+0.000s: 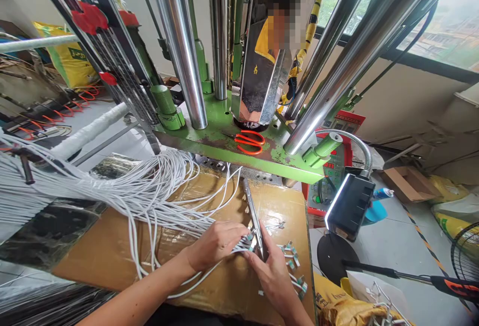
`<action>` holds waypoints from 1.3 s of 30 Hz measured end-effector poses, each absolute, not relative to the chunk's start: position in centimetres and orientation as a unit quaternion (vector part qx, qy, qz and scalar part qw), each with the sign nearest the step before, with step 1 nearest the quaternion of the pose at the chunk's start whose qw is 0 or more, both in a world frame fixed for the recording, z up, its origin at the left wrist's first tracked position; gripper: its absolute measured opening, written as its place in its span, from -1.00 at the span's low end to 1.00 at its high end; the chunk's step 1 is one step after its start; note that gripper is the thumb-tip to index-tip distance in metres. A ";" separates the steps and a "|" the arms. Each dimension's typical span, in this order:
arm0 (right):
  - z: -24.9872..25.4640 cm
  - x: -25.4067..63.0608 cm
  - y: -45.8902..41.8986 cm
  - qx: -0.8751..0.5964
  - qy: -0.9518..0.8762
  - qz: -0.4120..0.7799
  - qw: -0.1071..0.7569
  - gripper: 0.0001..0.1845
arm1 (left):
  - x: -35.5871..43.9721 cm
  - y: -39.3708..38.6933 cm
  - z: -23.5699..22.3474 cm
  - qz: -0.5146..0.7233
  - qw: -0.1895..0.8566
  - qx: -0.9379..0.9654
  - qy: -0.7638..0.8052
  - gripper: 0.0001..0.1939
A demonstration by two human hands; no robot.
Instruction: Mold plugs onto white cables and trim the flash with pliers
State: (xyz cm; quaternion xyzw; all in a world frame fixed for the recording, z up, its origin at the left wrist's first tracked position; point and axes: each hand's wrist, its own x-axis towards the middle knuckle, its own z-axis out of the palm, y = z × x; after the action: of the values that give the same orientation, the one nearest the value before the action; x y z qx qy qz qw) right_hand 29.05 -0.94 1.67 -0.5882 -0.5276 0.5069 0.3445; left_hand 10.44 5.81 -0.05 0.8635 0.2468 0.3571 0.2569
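Observation:
My left hand (220,243) is closed around the ends of several white cables, close against a narrow metal bar. My right hand (275,272) grips the lower end of this metal bar (253,210), thumb on the near side and fingers along the right edge. Small teal-and-silver connectors (250,239) show between my left fingertips and the bar. The white cables (160,201) run back to the left in a thick bundle. More cable ends with teal connectors (297,283) lie just right of my right hand.
Beneath my hands lies a tape-covered cardboard sheet (209,283). A green press plate (224,139) with upright steel columns stands behind it, orange-handled scissors (250,141) on top. To the right are a black lamp (350,206), a control panel (329,171) and a yellow bag (337,298).

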 end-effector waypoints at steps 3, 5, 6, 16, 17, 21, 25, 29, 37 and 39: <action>1.5 29.0 -1.0 -0.588 -0.519 0.511 0.351 -0.22 | 10.3 5.8 1.6 0.353 0.332 0.823 0.298 -0.78; 1.5 29.0 -1.0 -0.586 -0.510 0.516 0.361 -0.24 | 10.2 5.9 2.9 0.343 0.383 0.773 0.373 -0.80; 1.6 29.0 -1.0 -0.585 -0.507 0.518 0.364 -0.25 | 10.1 5.9 3.4 0.334 0.407 0.743 0.413 -0.80; 1.8 28.9 -0.7 -0.584 -0.485 0.541 0.362 -0.18 | 9.3 7.4 1.0 0.332 0.322 0.813 0.353 -0.78; 1.8 28.9 -0.7 -0.588 -0.486 0.539 0.358 -0.18 | 9.3 7.6 0.7 0.336 0.300 0.826 0.339 -0.77; 1.6 29.0 -0.7 -0.590 -0.493 0.531 0.356 -0.20 | 9.5 7.9 0.0 0.343 0.244 0.853 0.309 -0.75; 1.2 29.0 -0.7 -0.584 -0.487 0.533 0.373 -0.19 | 9.5 7.9 -0.2 0.350 0.220 0.860 0.299 -0.75; 0.9 29.0 -0.8 -0.580 -0.489 0.529 0.380 -0.20 | 9.2 7.7 0.0 0.352 0.191 0.877 0.264 -0.74; 1.0 29.1 -0.7 -0.585 -0.516 0.521 0.346 -0.20 | 9.3 8.0 0.3 0.348 0.176 0.881 0.267 -0.72; 1.3 29.1 -0.6 -0.585 -0.524 0.516 0.342 -0.21 | 9.6 8.1 0.0 0.364 0.192 0.868 0.279 -0.74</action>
State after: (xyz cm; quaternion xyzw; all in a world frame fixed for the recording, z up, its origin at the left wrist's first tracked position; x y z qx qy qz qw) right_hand 29.08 -0.63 1.28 -0.5845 -0.5240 0.5163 0.3424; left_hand 9.56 8.12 0.00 0.8677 0.2788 0.3641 0.1918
